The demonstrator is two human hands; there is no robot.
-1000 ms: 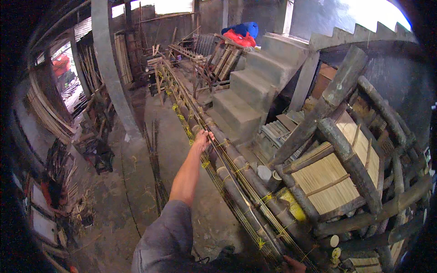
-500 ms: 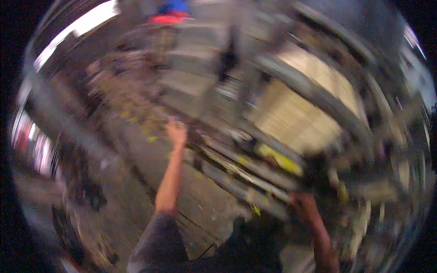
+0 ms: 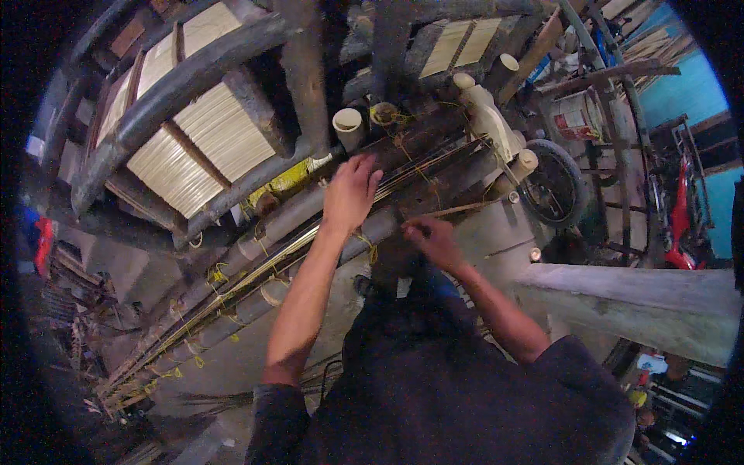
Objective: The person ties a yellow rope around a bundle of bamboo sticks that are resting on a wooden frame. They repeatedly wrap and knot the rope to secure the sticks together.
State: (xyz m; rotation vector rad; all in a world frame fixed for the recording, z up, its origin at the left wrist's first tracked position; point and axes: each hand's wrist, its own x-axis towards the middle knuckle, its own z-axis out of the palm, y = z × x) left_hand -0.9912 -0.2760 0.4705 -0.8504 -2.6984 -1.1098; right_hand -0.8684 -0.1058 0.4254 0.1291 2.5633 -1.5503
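Observation:
My left hand [image 3: 350, 195] is over a long bundle of thin, shiny strips [image 3: 298, 242], its fingers stretched out and slightly bent; nothing shows in it. The strips run diagonally between dark, thick poles [image 3: 380, 225], which have yellow ties [image 3: 373, 252] round them. To the right, my right hand [image 3: 435, 242] is closed, thumb and fingers pinched near the left end of a thin brown stick [image 3: 465, 208]. That stick slants up to the right across the poles. The fingertips partly hide its end, though it appears gripped.
Dark frames with pale slatted panels [image 3: 225, 132] stand at the upper left. A pale upright tube [image 3: 348, 122] rises beyond my left hand. Right of the poles are a spoked wheel [image 3: 554, 186], a whitish beam [image 3: 635, 298] and a red-painted vehicle part [image 3: 680, 213].
The view has swung round to the right and is sharper. My hands, apart before, are now close together over the poles. The thin stick at my right hand now shows.

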